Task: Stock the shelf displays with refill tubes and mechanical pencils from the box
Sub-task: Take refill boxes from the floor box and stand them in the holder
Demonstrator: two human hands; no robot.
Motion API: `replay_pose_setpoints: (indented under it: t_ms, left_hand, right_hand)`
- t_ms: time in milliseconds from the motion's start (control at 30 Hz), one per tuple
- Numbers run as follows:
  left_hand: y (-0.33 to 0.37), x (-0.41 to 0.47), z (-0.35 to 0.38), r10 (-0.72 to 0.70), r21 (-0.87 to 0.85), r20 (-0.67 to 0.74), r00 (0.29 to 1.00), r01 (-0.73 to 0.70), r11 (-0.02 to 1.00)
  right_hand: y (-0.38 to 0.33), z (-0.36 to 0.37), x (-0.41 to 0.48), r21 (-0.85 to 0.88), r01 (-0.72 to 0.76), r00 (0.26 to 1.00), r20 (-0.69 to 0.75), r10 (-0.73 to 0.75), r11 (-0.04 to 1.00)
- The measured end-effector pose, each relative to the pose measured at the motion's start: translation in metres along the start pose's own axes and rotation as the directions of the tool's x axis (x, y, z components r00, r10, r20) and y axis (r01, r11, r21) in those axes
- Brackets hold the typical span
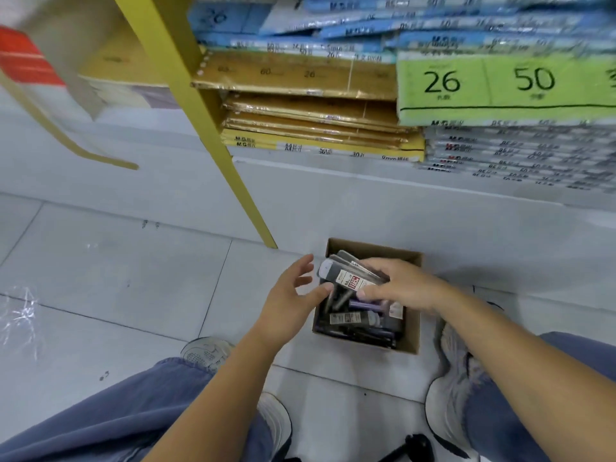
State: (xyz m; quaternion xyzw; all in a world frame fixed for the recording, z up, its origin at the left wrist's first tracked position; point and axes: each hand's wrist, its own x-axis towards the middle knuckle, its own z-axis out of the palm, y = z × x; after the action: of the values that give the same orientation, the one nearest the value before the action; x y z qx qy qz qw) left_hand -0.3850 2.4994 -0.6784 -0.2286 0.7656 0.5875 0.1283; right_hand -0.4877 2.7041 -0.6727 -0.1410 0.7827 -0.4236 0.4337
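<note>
A small cardboard box (411, 331) sits on the floor between my feet, holding several dark packs of refill tubes and pencils. My right hand (405, 285) grips a fanned bundle of grey packs (346, 278) just above the box's top. My left hand (293, 296) hovers at the box's left side, fingers spread and relaxed, thumb tip near the bundle's lower left edge. More loose packs (356, 320) lie deeper in the box, partly hidden under my right hand.
A yellow shelf post (213, 128) rises left of the box. On the low shelf lie stacks of gold (316, 111), blue (366, 31) and green (500, 88) paper packs. My shoes (450, 395) flank the box on grey floor tiles. Crumpled clear plastic (20, 315) lies far left.
</note>
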Motion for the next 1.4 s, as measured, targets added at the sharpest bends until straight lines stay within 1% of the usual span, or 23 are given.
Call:
replay_pose_setpoints:
  t_ms: [100,200,300,433,533,567,633,667,700,800,833,1033,1100,1133,1200,1233,1267,1333,1367,1400]
  left_hand:
    - [0.036,-0.009,-0.001,0.053,-0.284,0.122,0.991,-0.016,0.959]
    - [0.074,-0.024,-0.007,0.120,-0.519,0.181,0.976,-0.009,0.855]
    - [0.109,-0.041,-0.013,0.221,-0.589,0.217,0.951,-0.053,0.807]
    - [0.152,-0.065,-0.025,0.324,-0.679,0.234,0.917,-0.084,0.729]
    - [0.184,-0.081,-0.042,0.401,-0.707,0.225,0.888,-0.134,0.695]
    - [0.194,-0.086,-0.048,0.419,-0.696,0.213,0.882,-0.164,0.699]
    - [0.216,-0.093,-0.061,0.447,-0.651,0.181,0.876,-0.234,0.722]
    - [0.228,-0.096,-0.067,0.461,-0.626,0.167,0.872,-0.268,0.733]
    - [0.239,-0.098,-0.073,0.477,-0.602,0.152,0.866,-0.301,0.739]
    - [0.268,-0.104,-0.087,0.540,-0.545,0.092,0.837,-0.411,0.731]
    - [0.277,-0.105,-0.090,0.557,-0.536,0.070,0.827,-0.440,0.721]
    - [0.309,-0.099,-0.098,0.624,-0.597,-0.020,0.781,-0.510,0.619]
    - [0.317,-0.095,-0.099,0.628,-0.599,-0.057,0.776,-0.530,0.600]
    - [0.319,-0.092,-0.100,0.621,-0.592,-0.088,0.779,-0.542,0.596]
    - [0.323,-0.085,-0.107,0.601,-0.560,-0.164,0.782,-0.575,0.596]
    - [0.324,-0.081,-0.112,0.591,-0.536,-0.205,0.780,-0.595,0.599]
    - [0.325,-0.078,-0.116,0.586,-0.511,-0.244,0.773,-0.616,0.600]
    - [0.326,-0.072,-0.124,0.581,-0.469,-0.306,0.754,-0.651,0.597]
    - [0.327,-0.071,-0.127,0.581,-0.457,-0.327,0.745,-0.663,0.593]
    - [0.328,-0.069,-0.129,0.585,-0.451,-0.341,0.736,-0.674,0.585]
  right_hand:
    - [-0.032,-0.004,-0.025,0.134,0.086,0.996,-0.046,-0.081,0.987]
    - [-0.066,-0.004,-0.051,0.240,0.171,0.984,-0.094,-0.153,0.956]
    - [-0.102,0.000,-0.075,0.263,0.296,0.949,-0.188,-0.252,0.918]
    - [-0.150,0.004,-0.106,0.181,0.431,0.883,-0.284,-0.373,0.884]
    - [-0.185,-0.001,-0.126,0.081,0.507,0.827,-0.326,-0.458,0.858]
    - [-0.196,-0.003,-0.131,0.007,0.522,0.800,-0.351,-0.487,0.853]
    - [-0.219,-0.009,-0.138,-0.247,0.518,0.716,-0.399,-0.573,0.819]
    - [-0.231,-0.013,-0.141,-0.323,0.518,0.675,-0.414,-0.611,0.792]
    - [-0.244,-0.018,-0.144,-0.347,0.535,0.642,-0.426,-0.637,0.771]
    - [-0.277,-0.034,-0.155,-0.306,0.632,0.569,-0.440,-0.695,0.712]
    - [-0.286,-0.040,-0.157,-0.282,0.657,0.558,-0.441,-0.703,0.699]
    - [-0.322,-0.066,-0.156,-0.204,0.732,0.552,-0.382,-0.741,0.650]
    - [-0.330,-0.070,-0.153,-0.223,0.744,0.528,-0.381,-0.759,0.629]
    - [-0.335,-0.073,-0.152,-0.230,0.749,0.507,-0.404,-0.761,0.621]
    - [-0.347,-0.083,-0.150,-0.204,0.773,0.450,-0.492,-0.746,0.601]
    - [-0.353,-0.091,-0.149,-0.191,0.792,0.407,-0.542,-0.735,0.580]
    - [-0.361,-0.099,-0.149,-0.209,0.807,0.348,-0.587,-0.730,0.553]
    - [-0.379,-0.115,-0.150,-0.334,0.798,0.197,-0.643,-0.740,0.502]
    - [-0.387,-0.121,-0.150,-0.406,0.775,0.128,-0.649,-0.750,0.484]
    - [-0.395,-0.126,-0.150,-0.474,0.743,0.076,-0.641,-0.764,0.472]
